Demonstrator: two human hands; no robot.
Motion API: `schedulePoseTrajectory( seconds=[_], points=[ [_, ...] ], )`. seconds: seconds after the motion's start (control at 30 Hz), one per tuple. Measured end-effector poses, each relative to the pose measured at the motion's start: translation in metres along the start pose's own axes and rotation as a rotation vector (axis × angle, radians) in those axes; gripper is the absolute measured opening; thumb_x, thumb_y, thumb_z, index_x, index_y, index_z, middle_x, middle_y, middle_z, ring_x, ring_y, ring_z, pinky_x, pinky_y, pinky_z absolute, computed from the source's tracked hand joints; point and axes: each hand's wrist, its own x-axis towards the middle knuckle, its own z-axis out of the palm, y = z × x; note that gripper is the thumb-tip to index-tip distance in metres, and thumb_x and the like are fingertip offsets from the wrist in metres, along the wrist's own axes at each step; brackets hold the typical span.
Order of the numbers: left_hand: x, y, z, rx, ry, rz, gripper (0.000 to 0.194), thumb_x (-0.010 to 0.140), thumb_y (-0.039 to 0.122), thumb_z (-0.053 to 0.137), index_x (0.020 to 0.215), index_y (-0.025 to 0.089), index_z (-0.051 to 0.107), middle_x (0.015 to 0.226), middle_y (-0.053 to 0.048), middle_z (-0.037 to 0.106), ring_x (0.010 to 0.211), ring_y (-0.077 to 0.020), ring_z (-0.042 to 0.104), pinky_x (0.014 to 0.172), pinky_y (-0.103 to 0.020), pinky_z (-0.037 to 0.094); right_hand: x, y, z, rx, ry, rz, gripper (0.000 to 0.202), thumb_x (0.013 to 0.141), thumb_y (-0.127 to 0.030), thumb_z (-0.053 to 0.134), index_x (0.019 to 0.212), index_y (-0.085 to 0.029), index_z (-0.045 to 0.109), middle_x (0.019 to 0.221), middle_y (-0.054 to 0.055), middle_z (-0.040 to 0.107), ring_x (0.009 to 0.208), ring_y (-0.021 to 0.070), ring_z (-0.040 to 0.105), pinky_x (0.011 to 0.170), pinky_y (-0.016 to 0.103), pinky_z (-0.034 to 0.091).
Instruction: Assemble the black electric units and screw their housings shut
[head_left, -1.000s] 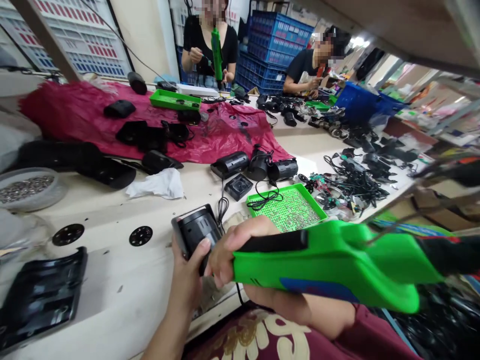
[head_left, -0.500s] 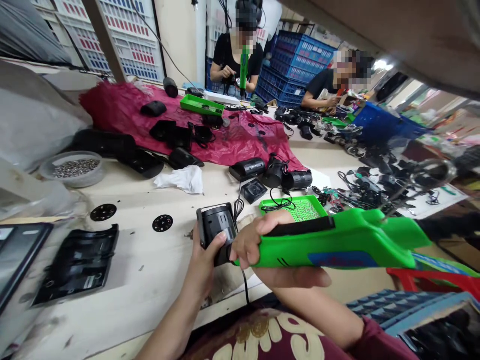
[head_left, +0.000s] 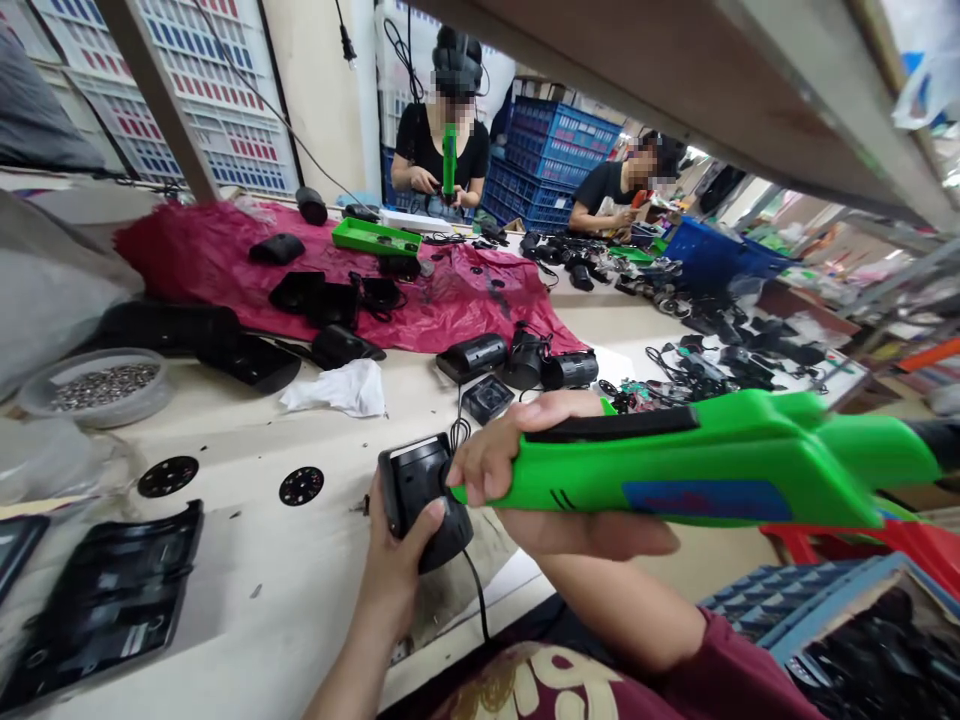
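Note:
My left hand [head_left: 401, 550] grips a black plastic housing [head_left: 420, 480] from its near left side, thumb across its front. A black cable runs down from the housing toward the table edge. In my right hand [head_left: 517, 470] is a green electric screwdriver [head_left: 660, 465], held almost level with my fingers wrapped round its front end. Its tip meets the right side of the housing, though my fingers hide the bit. Left of the housing, two black perforated discs [head_left: 301, 486] lie on the table, and an open black shell [head_left: 105, 600] lies nearer the left edge.
A round tub of screws [head_left: 97, 385] stands at left beside a white cloth [head_left: 337, 388]. Black housings lie on and before a pink plastic sheet [head_left: 480, 300]. Two co-workers sit across the table. A blue crate [head_left: 832, 620] stands at lower right, under an overhead shelf.
My view has shifted, so the table things appear farther left. The housing has turned and tilted in my left hand, while the screwdriver stays against it.

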Motion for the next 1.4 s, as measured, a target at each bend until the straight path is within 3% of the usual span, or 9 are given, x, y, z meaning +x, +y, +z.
schedulePoseTrajectory(
  seconds=[0.1,0.23,0.53,0.7,0.8,0.93,1.17,1.4],
  points=[
    [0.001,-0.004,-0.001,0.033,-0.004,0.042,0.09,0.068,0.041,0.08,0.145,0.034,0.034,0.151,-0.005,0.043,0.136,-0.0257,0.041,0.109,-0.038,0.036,0.01,0.007,0.011,0.072,-0.022,-0.174,0.049,0.078,-0.065,0.065,0.1,-0.022,0.06,0.058,-0.003,0.058,0.045,0.0143,0.056,0.052,0.03,0.054],
    [0.004,-0.008,-0.002,0.084,0.0,0.078,0.095,0.067,0.04,0.082,0.147,0.033,0.032,0.156,-0.003,0.034,0.143,-0.0237,0.03,0.116,-0.035,0.023,0.016,0.02,0.015,0.028,0.023,-0.063,0.052,0.076,-0.069,0.064,0.1,-0.022,0.061,0.054,-0.005,0.056,0.04,0.0129,0.052,0.048,0.029,0.054],
    [0.005,-0.004,-0.002,0.033,0.003,0.023,0.089,0.072,0.045,0.077,0.148,0.034,0.033,0.138,-0.005,0.055,0.13,-0.0255,0.048,0.109,-0.04,0.036,0.016,0.046,0.006,0.06,0.081,-0.011,0.055,0.071,-0.075,0.062,0.09,-0.024,0.053,0.05,-0.007,0.052,0.036,0.012,0.049,0.043,0.028,0.051],
    [0.005,-0.002,-0.002,0.024,0.0,-0.002,0.087,0.072,0.046,0.076,0.147,0.038,0.032,0.139,-0.003,0.054,0.132,-0.0242,0.046,0.111,-0.039,0.033,0.016,0.052,0.005,0.117,0.201,0.033,0.058,0.069,-0.078,0.06,0.087,-0.024,0.051,0.049,-0.008,0.049,0.034,0.0095,0.045,0.042,0.026,0.05],
    [0.005,0.0,-0.003,0.034,-0.009,-0.022,0.087,0.072,0.047,0.076,0.147,0.038,0.032,0.14,-0.003,0.054,0.133,-0.025,0.045,0.111,-0.041,0.033,0.015,0.054,0.006,0.168,0.17,0.019,0.062,0.064,-0.081,0.061,0.087,-0.024,0.052,0.049,-0.007,0.051,0.036,0.0106,0.047,0.043,0.027,0.051],
    [0.001,0.007,-0.001,0.053,-0.027,-0.053,0.083,0.073,0.044,0.075,0.146,0.04,0.034,0.144,-0.003,0.051,0.134,-0.0254,0.045,0.109,-0.04,0.037,0.015,0.051,0.003,0.179,0.071,0.093,0.068,0.058,-0.082,0.063,0.089,-0.022,0.055,0.051,-0.005,0.05,0.043,0.0135,0.052,0.049,0.03,0.053],
    [-0.004,0.007,-0.001,0.074,-0.009,-0.065,0.086,0.067,0.041,0.08,0.143,0.039,0.039,0.133,-0.001,0.059,0.126,-0.0256,0.052,0.106,-0.039,0.039,0.009,0.03,-0.001,0.157,0.271,-0.004,0.07,0.059,-0.084,0.06,0.094,-0.023,0.056,0.048,-0.006,0.051,0.038,0.0133,0.05,0.047,0.031,0.054],
    [0.001,0.003,-0.01,-0.018,0.002,-0.079,0.081,0.069,0.038,0.08,0.141,0.038,0.044,0.103,0.006,0.072,0.095,-0.0153,0.066,0.112,-0.03,0.03,0.011,0.006,-0.001,0.303,0.205,-0.065,0.058,0.064,-0.074,0.067,0.094,-0.025,0.06,0.049,-0.007,0.052,0.037,0.0124,0.049,0.044,0.028,0.051]
  ],
)
